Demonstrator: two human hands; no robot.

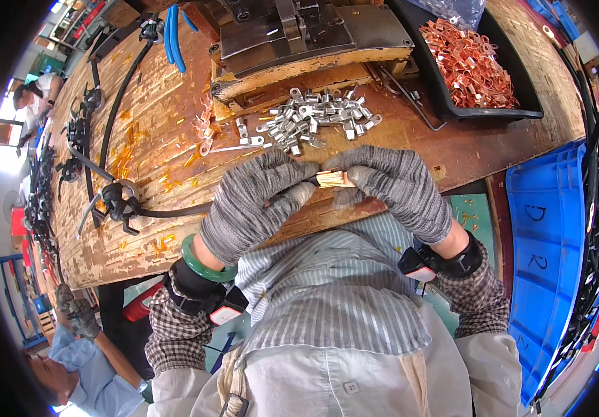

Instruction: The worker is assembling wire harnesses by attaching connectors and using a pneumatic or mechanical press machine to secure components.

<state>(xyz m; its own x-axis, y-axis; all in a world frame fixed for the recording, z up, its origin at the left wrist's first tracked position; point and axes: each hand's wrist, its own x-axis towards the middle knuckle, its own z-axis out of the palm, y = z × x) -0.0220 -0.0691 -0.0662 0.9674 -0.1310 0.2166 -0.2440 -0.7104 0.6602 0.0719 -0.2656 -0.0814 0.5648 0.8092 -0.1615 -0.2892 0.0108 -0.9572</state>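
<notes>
Both my hands wear grey knitted gloves. My left hand [254, 198] is closed round a black cable near its end, where bare copper strands [332, 179] stick out past the insulation. With thumb and fingers, my right hand [398, 182] pinches the free tip of those strands. The cable [174, 210] runs off to the left from under my left hand. Just beyond my hands lies a loose pile of silver cable lugs [313, 118], with a few copper-coloured scraps [206, 125] to its left.
A metal press [306, 38] stands behind the lugs. At its right, a black bin [530, 110] holds copper-coloured lugs. Blue crates [546, 243] and hanging cables [595, 139] are at right. More bundled cables [115, 201] lie on the worn wooden bench [98, 260]. A co-worker [98, 375] is at lower left.
</notes>
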